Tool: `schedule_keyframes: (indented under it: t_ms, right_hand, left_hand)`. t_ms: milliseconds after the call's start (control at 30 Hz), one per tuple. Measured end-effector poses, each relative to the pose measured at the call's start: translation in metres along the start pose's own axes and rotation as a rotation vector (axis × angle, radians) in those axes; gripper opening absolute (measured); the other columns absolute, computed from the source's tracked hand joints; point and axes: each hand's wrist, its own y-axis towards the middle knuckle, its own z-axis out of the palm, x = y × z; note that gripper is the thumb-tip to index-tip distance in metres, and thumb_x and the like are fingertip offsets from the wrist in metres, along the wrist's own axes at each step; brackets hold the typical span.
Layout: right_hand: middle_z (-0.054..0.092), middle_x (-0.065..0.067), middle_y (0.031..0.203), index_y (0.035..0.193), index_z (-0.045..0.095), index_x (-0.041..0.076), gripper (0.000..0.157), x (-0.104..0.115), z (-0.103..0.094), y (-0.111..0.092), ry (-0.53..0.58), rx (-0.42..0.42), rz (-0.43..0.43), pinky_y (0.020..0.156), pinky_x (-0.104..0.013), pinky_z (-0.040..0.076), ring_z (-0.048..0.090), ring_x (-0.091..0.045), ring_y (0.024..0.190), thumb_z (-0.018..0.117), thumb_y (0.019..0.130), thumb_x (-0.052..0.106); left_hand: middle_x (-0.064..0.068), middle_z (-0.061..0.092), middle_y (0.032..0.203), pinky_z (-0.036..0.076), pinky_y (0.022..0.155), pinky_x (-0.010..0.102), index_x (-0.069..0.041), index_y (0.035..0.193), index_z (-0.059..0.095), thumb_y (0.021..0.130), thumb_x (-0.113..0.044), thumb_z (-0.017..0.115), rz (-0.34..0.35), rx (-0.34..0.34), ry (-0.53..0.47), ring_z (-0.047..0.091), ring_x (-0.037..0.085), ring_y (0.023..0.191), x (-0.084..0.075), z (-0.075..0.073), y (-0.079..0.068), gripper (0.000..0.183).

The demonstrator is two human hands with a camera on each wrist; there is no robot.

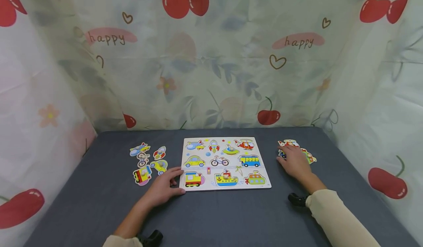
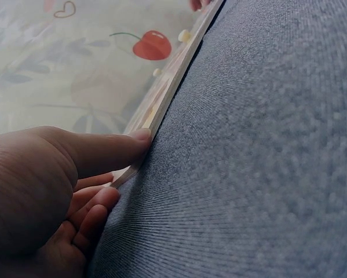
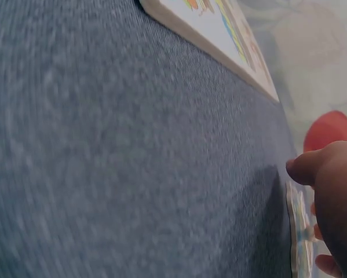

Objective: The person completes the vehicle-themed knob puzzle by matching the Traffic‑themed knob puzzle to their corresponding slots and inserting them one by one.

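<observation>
While the white puzzle board (image 1: 209, 183) lies flat at the centre of the head view, its face shows bright, colourful vehicles: an aeroplane, rocket, saucer and helicopter along the top, a yellow car, bicycle and blue bus across the middle, and a train, boat and submarine below. Small pale knobs rise from it in the left wrist view. On the dark grey surface (image 1: 218, 217), left of the board, sit loose pieces (image 1: 159, 167), including an aeroplane, a rocket and a red-and-yellow train; a second cluster of pieces (image 1: 309, 156) lies at the right of the frame. Reaching up from the lower left, the left hand (image 1: 162, 189) grips the board's near left corner, thumb against the near edge, other fingers bent beside the left edge. The right hand (image 1: 295, 162), its forearm angling in from the lower right, is palm down over the right cluster; its fingertips are partly hidden, so I cannot tell whether they grasp a piece.
</observation>
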Motion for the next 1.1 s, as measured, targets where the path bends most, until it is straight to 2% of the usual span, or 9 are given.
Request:
schedule_keyframes:
  t_ms: [200,367,600,833,1100]
  right_hand:
    - [0.057,-0.029,0.123,0.121,0.062,-0.005,0.041,-0.006,-0.003,-0.002,-0.023,0.033,0.032,0.098,-0.06,0.033,0.048,-0.05,0.116,0.067,0.089,0.021]
    - [0.057,-0.029,0.125,0.121,0.063,-0.004,0.042,-0.01,-0.005,-0.003,-0.035,0.049,0.082,0.091,-0.063,0.037,0.048,-0.05,0.113,0.067,0.09,0.025]
    - [0.063,-0.027,0.114,0.111,0.067,-0.003,0.034,-0.019,-0.005,-0.004,-0.028,0.03,0.071,0.083,-0.064,0.038,0.051,-0.049,0.106,0.067,0.089,0.022]
    - [0.06,-0.028,0.117,0.112,0.067,-0.003,0.033,-0.021,-0.01,-0.002,-0.022,0.085,0.133,0.085,-0.065,0.036,0.048,-0.05,0.109,0.065,0.091,0.022]
    - [0.063,-0.025,0.108,0.106,0.069,-0.001,0.024,-0.024,-0.012,0.0,-0.018,0.091,0.175,0.079,-0.061,0.039,0.053,-0.048,0.1,0.065,0.09,0.017]
  left_hand:
    - [0.005,0.051,0.139,0.043,0.074,0.03,-0.008,0.134,0.059,0.075,-0.021,0.085,0.002,0.003,-0.003,0.05,0.012,0.085,0.001,0.0,0.001,0.066]
    - [0.006,0.051,0.139,0.043,0.073,0.03,-0.007,0.134,0.059,0.075,-0.022,0.085,0.002,0.0,-0.002,0.05,0.012,0.085,0.002,0.001,0.001,0.066]
    - [0.006,0.051,0.139,0.044,0.073,0.029,-0.007,0.134,0.059,0.075,-0.022,0.085,0.006,-0.003,0.002,0.051,0.013,0.086,0.001,0.001,0.0,0.066]
    - [0.007,0.052,0.138,0.043,0.073,0.031,-0.006,0.133,0.059,0.075,-0.021,0.085,0.028,-0.01,-0.001,0.05,0.012,0.084,0.002,0.001,0.001,0.066]
    - [0.006,0.052,0.137,0.042,0.072,0.031,-0.005,0.133,0.06,0.075,-0.02,0.085,0.035,-0.018,0.003,0.05,0.011,0.083,0.003,0.001,0.0,0.065]
